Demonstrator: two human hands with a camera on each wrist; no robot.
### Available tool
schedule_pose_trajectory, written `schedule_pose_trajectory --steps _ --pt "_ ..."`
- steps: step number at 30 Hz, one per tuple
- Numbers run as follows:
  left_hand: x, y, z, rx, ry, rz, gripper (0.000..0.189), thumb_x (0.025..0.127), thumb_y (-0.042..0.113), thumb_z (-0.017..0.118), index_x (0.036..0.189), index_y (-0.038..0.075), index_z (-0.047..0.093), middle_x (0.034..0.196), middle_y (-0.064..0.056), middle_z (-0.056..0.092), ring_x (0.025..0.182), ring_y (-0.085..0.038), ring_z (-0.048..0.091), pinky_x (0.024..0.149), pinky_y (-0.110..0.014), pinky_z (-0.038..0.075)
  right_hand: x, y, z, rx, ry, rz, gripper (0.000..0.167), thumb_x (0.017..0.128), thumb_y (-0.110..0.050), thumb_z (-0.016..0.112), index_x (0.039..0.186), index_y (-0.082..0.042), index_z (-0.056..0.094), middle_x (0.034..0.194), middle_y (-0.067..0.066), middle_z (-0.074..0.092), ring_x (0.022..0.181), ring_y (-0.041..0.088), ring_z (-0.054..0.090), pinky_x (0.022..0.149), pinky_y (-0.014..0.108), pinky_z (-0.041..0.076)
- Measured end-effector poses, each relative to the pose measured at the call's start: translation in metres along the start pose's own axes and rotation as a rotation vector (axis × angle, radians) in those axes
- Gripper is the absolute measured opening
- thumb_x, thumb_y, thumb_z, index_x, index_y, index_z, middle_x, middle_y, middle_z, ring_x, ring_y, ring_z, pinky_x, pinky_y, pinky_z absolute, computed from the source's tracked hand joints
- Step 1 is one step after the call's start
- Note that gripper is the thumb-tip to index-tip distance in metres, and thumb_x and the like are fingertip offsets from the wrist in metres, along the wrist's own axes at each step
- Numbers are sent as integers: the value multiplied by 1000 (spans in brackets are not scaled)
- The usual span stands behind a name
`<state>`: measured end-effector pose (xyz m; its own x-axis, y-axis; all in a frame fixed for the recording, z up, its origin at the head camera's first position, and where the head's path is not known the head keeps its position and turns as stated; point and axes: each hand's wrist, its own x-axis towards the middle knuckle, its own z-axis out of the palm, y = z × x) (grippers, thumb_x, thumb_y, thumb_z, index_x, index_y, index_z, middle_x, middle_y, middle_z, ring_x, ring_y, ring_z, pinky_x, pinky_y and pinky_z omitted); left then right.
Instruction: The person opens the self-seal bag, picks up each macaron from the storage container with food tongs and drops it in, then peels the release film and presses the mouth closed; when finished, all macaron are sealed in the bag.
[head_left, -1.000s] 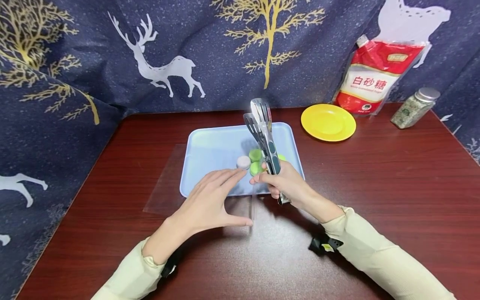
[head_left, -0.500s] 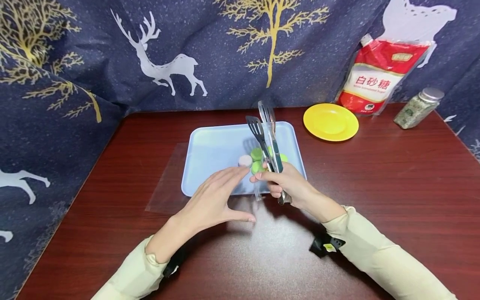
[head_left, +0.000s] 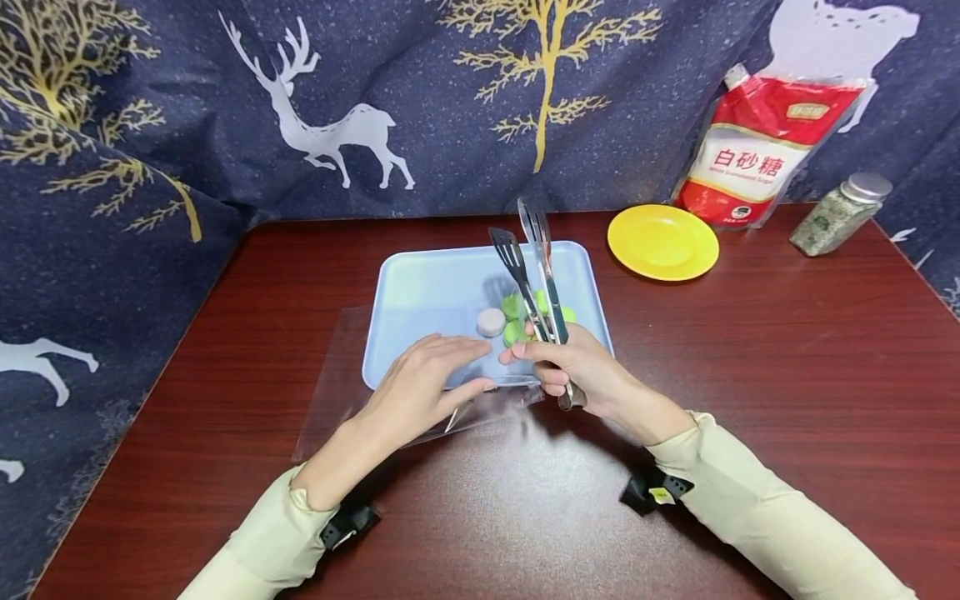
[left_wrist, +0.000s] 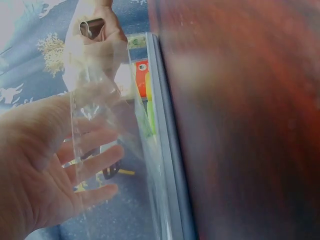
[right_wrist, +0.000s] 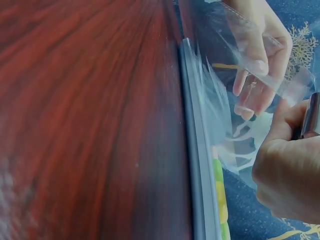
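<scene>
From my end: right hand point(head_left: 577, 367) grips slotted tongs point(head_left: 555, 312) low on the handles, I guess to leave thumb and forefinger for the clear plastic bag point(head_left: 491, 407). Left hand point(head_left: 423, 383) grips nothing, fingers extended, bag across them, maybe to spread it; can't tell if inside. Tongs are above the light-blue tray point(head_left: 427, 283), whose rim likely corrals the pale macaron-like round point(head_left: 491, 322) and green rounds point(head_left: 513, 335). Yellow plate point(head_left: 663, 242), white granulated sugar pouch point(head_left: 750, 162): back right, well apart from both hands.

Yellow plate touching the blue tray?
Apart. The head view shows bare table between the yellow plate and the right edge of the blue tray.
</scene>
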<state>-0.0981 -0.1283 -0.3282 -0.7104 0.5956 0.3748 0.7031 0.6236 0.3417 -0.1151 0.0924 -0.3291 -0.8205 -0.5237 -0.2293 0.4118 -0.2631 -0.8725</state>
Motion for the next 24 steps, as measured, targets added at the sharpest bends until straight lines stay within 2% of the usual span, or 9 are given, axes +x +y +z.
schedule_pose_trajectory --steps 4,8,11,17,21,24 --pt "-1 0 -1 14 23 1 28 89 26 64 112 9 68 108 -1 67 105 -14 60 98 -43 40 -1 -2 -1 -13 21 11 7 94 -6 46 94 -6 40 92 11 68 36 0 32 36 14 27" --pt "-1 0 -2 15 80 -10 22 90 23 64 107 12 71 103 1 69 98 -13 62 90 -37 47 -3 -2 -3 -38 30 17 8 95 -12 44 96 -6 39 95 11 69 35 2 33 36 16 29" --pt "-1 -1 -4 5 130 -36 21 89 23 65 105 13 72 101 1 69 97 -14 63 83 -34 50 -5 -2 -5 -108 34 32 9 95 -14 46 94 -7 40 97 11 69 35 4 33 36 18 30" --pt "-2 -2 -11 -17 204 -79 24 87 23 68 106 10 72 101 0 69 97 -15 63 84 -35 50 -11 -3 -6 -313 55 38 12 94 -16 49 90 -7 44 105 18 66 36 7 36 36 20 30" --pt "-4 -5 -18 -9 233 -76 23 83 21 71 103 9 73 99 -1 70 96 -15 64 83 -35 51 -14 -6 -10 -403 24 -9 16 95 -16 49 96 0 49 105 21 65 37 8 36 37 20 30" --pt "-5 -10 -23 13 233 -51 24 81 19 73 103 10 73 97 -1 70 95 -14 64 81 -35 52 -21 -14 -18 -457 22 -42 22 95 -17 49 101 4 50 97 20 66 38 8 36 36 21 31"
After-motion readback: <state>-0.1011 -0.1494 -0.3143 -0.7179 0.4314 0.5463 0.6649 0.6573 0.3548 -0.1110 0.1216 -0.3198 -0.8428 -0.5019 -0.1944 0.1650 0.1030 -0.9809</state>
